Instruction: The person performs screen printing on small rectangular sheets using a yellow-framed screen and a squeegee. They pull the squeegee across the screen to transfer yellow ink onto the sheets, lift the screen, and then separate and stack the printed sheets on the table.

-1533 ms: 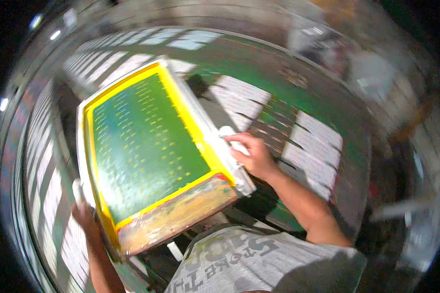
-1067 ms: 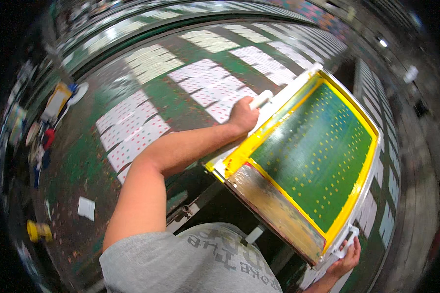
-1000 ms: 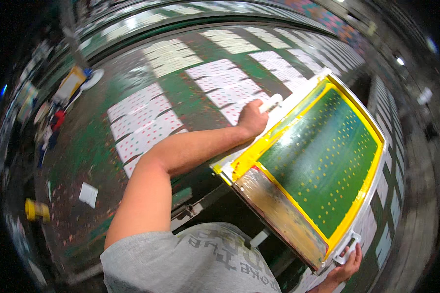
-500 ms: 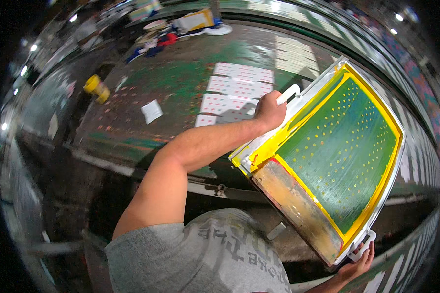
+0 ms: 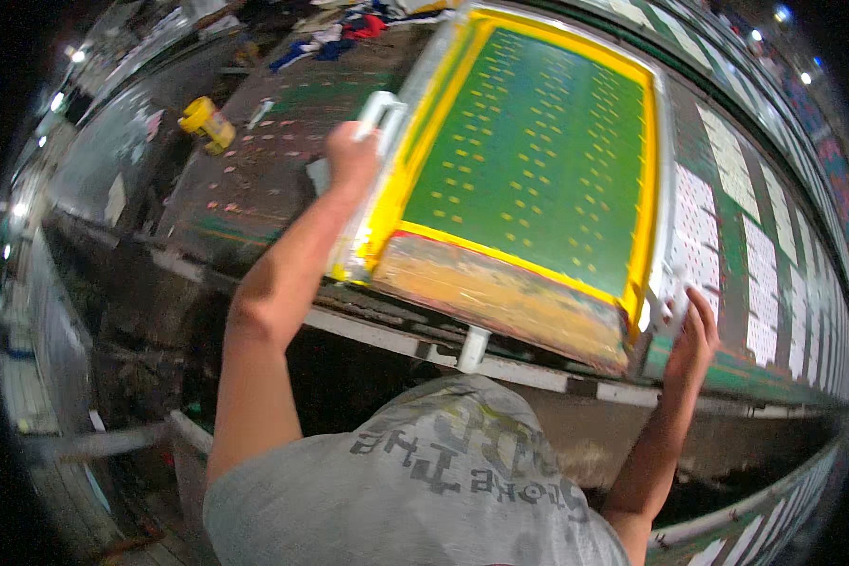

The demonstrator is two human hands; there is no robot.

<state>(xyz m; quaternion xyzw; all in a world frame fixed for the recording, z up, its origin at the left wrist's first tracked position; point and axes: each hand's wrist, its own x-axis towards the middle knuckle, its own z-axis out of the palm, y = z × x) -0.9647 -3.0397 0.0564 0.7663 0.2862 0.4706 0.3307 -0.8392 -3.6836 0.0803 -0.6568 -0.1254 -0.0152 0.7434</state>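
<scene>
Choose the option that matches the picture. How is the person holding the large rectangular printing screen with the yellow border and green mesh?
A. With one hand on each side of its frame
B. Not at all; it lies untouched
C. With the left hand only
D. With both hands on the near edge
A: the left hand closes on a white handle on one side of the printing screen, and the right hand holds the opposite side.

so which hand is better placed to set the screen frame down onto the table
Neither alone: the left hand grips the screen frame by its left handle, the right hand its right edge. Likely both lower it together.
</scene>
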